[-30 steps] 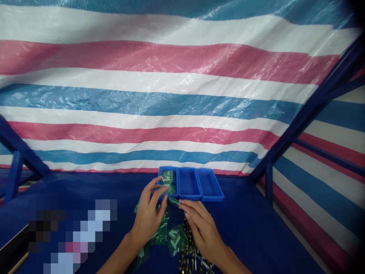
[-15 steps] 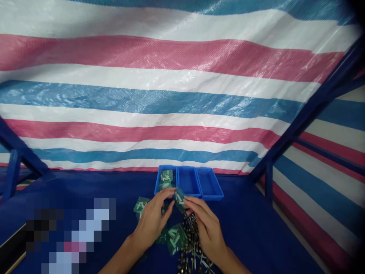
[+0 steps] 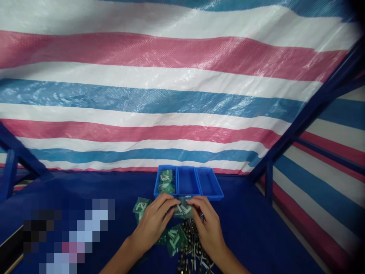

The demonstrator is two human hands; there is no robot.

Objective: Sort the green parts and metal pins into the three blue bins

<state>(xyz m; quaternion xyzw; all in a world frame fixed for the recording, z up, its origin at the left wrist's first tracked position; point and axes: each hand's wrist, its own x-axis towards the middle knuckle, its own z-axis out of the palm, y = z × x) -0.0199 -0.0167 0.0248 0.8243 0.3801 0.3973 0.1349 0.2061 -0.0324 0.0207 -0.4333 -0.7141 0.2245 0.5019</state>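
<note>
Between my two hands I hold a small greenish clear plastic bag (image 3: 183,209) with several white pieces inside. The fingers of my left hand (image 3: 155,217) pinch its upper left corner. My right hand (image 3: 207,224) grips the upper right corner. Below the held bag lies a pile of screws (image 3: 194,243), partly covered by my right hand. A similar bag (image 3: 176,239) with white pieces rests just left of the pile. Another bag (image 3: 142,205) lies beyond my left wrist, partly hidden by that hand.
Three blue trays stand side by side at the back: the left tray (image 3: 156,186) holds bags, then come a middle tray (image 3: 188,182) and a right tray (image 3: 211,184). A dark blue cloth (image 3: 245,228) covers the table. Striped sheeting (image 3: 159,133) and blue frame bars (image 3: 285,148) surround it.
The bag has turned from a steep tilt to roughly level, stretched between both hands. My right hand has shifted its fingers to the bag's upper right corner.
</note>
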